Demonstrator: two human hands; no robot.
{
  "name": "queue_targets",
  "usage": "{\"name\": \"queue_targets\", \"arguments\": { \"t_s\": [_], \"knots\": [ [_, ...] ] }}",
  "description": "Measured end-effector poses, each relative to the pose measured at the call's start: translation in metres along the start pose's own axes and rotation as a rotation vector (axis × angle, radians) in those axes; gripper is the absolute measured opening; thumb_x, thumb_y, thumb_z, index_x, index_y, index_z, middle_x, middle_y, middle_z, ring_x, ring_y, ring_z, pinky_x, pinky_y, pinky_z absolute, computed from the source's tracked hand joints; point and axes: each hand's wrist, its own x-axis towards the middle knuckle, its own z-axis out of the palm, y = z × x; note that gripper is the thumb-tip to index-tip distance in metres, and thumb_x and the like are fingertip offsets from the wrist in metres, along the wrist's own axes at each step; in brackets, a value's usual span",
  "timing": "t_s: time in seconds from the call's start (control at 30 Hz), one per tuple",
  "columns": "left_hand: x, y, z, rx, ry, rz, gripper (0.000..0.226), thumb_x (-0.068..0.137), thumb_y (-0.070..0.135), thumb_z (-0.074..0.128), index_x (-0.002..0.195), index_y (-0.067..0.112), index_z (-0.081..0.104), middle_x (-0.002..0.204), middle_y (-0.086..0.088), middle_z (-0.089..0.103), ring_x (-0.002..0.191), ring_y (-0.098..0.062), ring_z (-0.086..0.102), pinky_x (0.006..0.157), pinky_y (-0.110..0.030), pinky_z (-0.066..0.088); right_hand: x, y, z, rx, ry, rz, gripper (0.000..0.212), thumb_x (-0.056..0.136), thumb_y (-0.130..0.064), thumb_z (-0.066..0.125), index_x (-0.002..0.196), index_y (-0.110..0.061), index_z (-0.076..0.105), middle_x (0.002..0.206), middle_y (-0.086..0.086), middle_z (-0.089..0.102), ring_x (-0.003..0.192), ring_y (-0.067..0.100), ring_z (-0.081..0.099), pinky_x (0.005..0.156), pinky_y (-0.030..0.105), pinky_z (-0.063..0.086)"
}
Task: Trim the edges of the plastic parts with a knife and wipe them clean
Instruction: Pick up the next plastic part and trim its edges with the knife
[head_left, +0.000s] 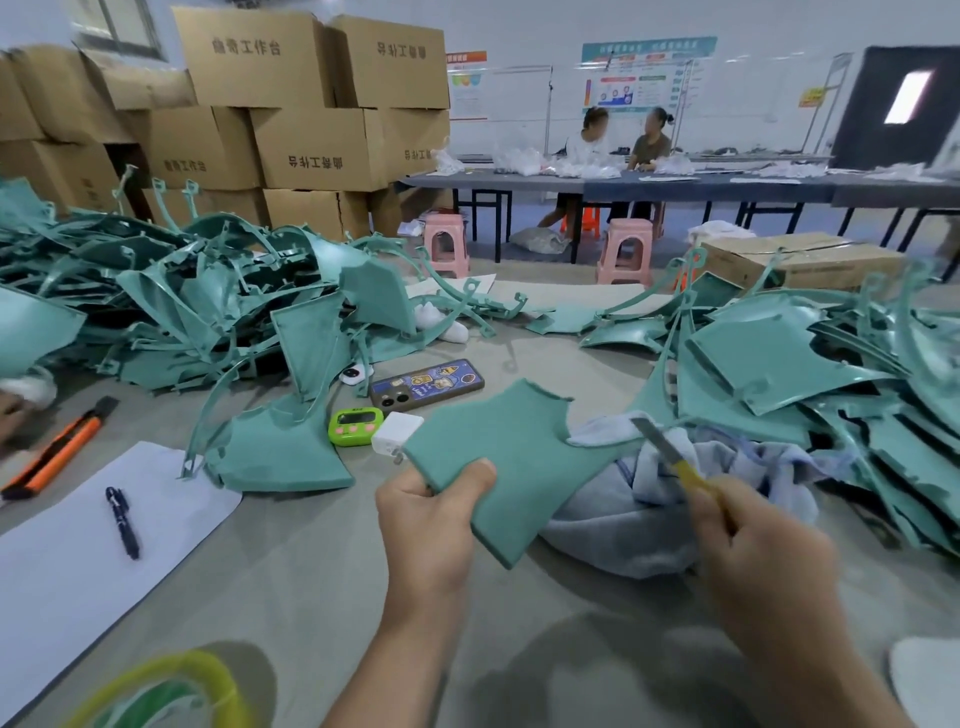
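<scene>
Left hand (431, 499) gripped the plastic part (514, 452) by its near corner, above the mid-surface (332, 561). Right hand (753, 540) fingers were curled round the knife (670, 457); its blade was near the part's right edge, contact blurred. Heaped parts (831, 374) crowded both side edges.

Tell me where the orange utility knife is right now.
Head view, far left: the orange utility knife lies on the table, just beyond the white paper sheet that carries the black pen.
</scene>
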Motion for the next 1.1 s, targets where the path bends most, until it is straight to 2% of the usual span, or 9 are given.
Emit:
{"name": "queue_targets", "arguments": {
  "t_s": [0.1,0.2,0.4,0.57,0.7,0.77,0.87,0.97,1.1],
  "knots": [
    [0.005,0.002,-0.001,-0.041,0.071,-0.059,0.025,0.071,0.002,0.076,0.085,0.021,0.083,0.091,-0.004,0.079,0.079,-0.017,0.076,0.063,-0.026,0.057,0.014,0.018,-0.011,0.002,0.105,0.143,0.036,0.104,-0.029,0.054,0.071,-0.016,0.054,0.053,-0.005,0.042,0.051,0.026,0.035,0.052,0.032,0.025],
    [0.011,0.004,-0.002,-0.141,0.156,-0.224,0.020,0.079,-0.010,0.070,0.087,0.006,0.079,0.088,-0.007,0.079,0.072,-0.017,0.075,0.056,-0.025,0.057,0.008,0.022,-0.017,0.139,0.133,0.122,0.033,0.096,-0.042,0.047,0.074,-0.019,0.054,0.054,-0.002,0.051,0.054,0.011,0.046,0.052,0.025,0.031],
    [0.010,0.000,0.002,-0.191,0.071,-0.568,0.025,0.088,-0.006,0.060,0.111,-0.006,0.068,0.085,-0.015,0.077,0.061,-0.022,0.073,0.046,-0.027,0.055,-0.011,-0.011,-0.010,0.581,-0.218,-0.115,0.019,0.096,-0.045,0.066,0.079,-0.037,0.069,0.063,-0.007,0.063,0.055,0.003,0.052,0.054,0.017,0.039],
    [0.005,-0.009,0.009,-0.132,0.019,-0.588,0.028,0.088,-0.006,0.056,0.114,-0.006,0.067,0.091,-0.023,0.075,0.066,-0.028,0.072,0.047,-0.027,0.054,-0.028,-0.019,-0.007,0.389,-0.433,-0.370,0.025,0.089,-0.051,0.054,0.075,-0.030,0.058,0.058,-0.015,0.056,0.050,-0.002,0.046,0.052,0.007,0.035],
    [0.005,-0.013,0.011,-0.109,-0.008,-0.607,0.024,0.090,-0.007,0.054,0.110,-0.007,0.066,0.086,-0.020,0.074,0.061,-0.027,0.070,0.044,-0.027,0.053,-0.016,-0.019,-0.009,0.292,-0.089,-0.169,0.036,0.101,-0.054,0.049,0.078,-0.034,0.067,0.057,-0.009,0.059,0.053,0.012,0.054,0.053,0.029,0.042],
    [0.006,-0.012,0.010,-0.094,-0.003,-0.605,0.019,0.089,-0.010,0.054,0.102,-0.005,0.067,0.076,-0.016,0.075,0.057,-0.023,0.071,0.044,-0.025,0.053,0.002,-0.012,-0.016,0.180,0.124,0.011,0.040,0.101,-0.048,0.043,0.076,-0.025,0.062,0.055,-0.003,0.057,0.054,0.029,0.053,0.051,0.031,0.035],
    [0.006,-0.011,0.009,-0.091,0.010,-0.605,0.019,0.090,-0.011,0.053,0.103,-0.007,0.066,0.073,-0.015,0.074,0.054,-0.020,0.070,0.043,-0.022,0.051,0.013,0.003,-0.026,0.208,0.230,0.097,0.037,0.098,-0.043,0.041,0.072,-0.021,0.056,0.058,-0.009,0.055,0.057,0.020,0.053,0.053,0.026,0.034],
    [0.007,-0.009,0.008,-0.070,0.024,-0.620,0.019,0.091,-0.008,0.052,0.104,-0.005,0.066,0.069,-0.012,0.071,0.047,-0.015,0.066,0.039,-0.017,0.045,-0.008,-0.005,-0.021,0.281,0.032,-0.205,0.023,0.096,-0.041,0.048,0.085,-0.030,0.065,0.072,-0.018,0.060,0.065,-0.001,0.053,0.059,0.007,0.036],
    [0.004,-0.005,0.008,-0.050,0.018,-0.676,0.012,0.092,-0.005,0.054,0.089,-0.002,0.065,0.057,-0.007,0.065,0.038,-0.012,0.058,0.035,-0.013,0.039,-0.020,-0.014,-0.003,0.163,-0.075,-0.480,0.019,0.093,-0.037,0.056,0.079,-0.026,0.063,0.064,-0.016,0.048,0.063,0.003,0.044,0.061,0.010,0.031]
  ]
}}
